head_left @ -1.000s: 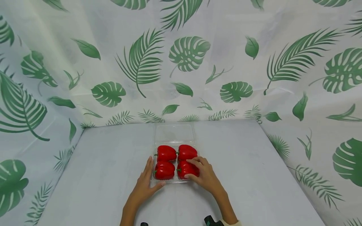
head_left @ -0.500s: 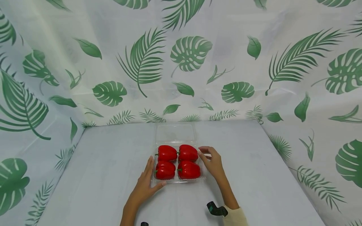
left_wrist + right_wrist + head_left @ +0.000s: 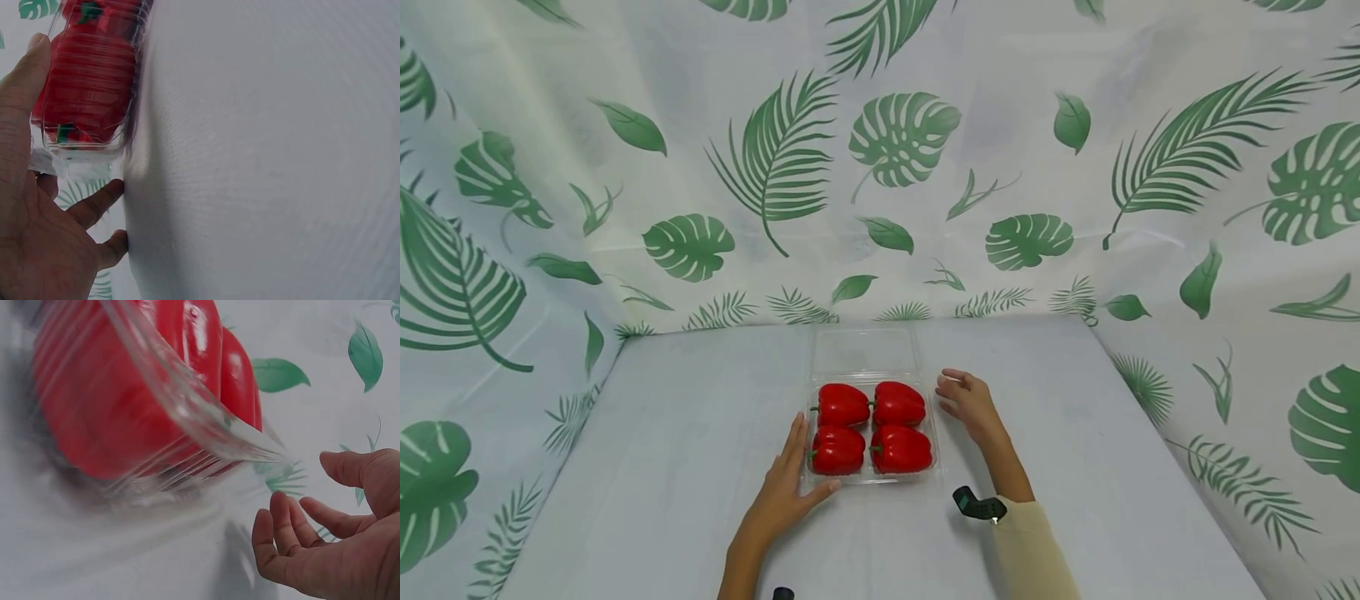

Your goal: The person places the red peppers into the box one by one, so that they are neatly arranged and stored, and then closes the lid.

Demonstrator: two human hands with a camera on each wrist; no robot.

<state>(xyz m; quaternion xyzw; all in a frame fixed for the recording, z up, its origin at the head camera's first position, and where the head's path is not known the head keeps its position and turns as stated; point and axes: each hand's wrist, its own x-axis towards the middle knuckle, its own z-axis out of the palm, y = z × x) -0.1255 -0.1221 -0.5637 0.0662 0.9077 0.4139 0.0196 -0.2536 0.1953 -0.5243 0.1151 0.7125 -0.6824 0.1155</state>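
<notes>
Several red bell peppers with green stems fill a clear plastic clamshell box [image 3: 887, 481] in the head view: one at back left [image 3: 842, 405], one at back right [image 3: 898, 403], one at front left [image 3: 837, 451], one at front right [image 3: 901, 449]. The box's clear lid [image 3: 865, 352] lies folded back behind them. My left hand [image 3: 784, 487] rests along the box's left side, fingers fairly straight, thumb at the front left corner. Beside the back right of the box, my right hand [image 3: 973, 406] holds nothing, its fingers loosely bent and apart from the plastic in the right wrist view.
The box sits on a white-covered table [image 3: 700, 433]. A leaf-printed cloth [image 3: 925, 208] hangs behind and at both sides. A black wrist device [image 3: 977, 505] and a pale sleeve [image 3: 1032, 542] show on the right arm.
My right hand has let go of the front right pepper and moved off it, away to the right and back. The left hand and the box have stayed in place.
</notes>
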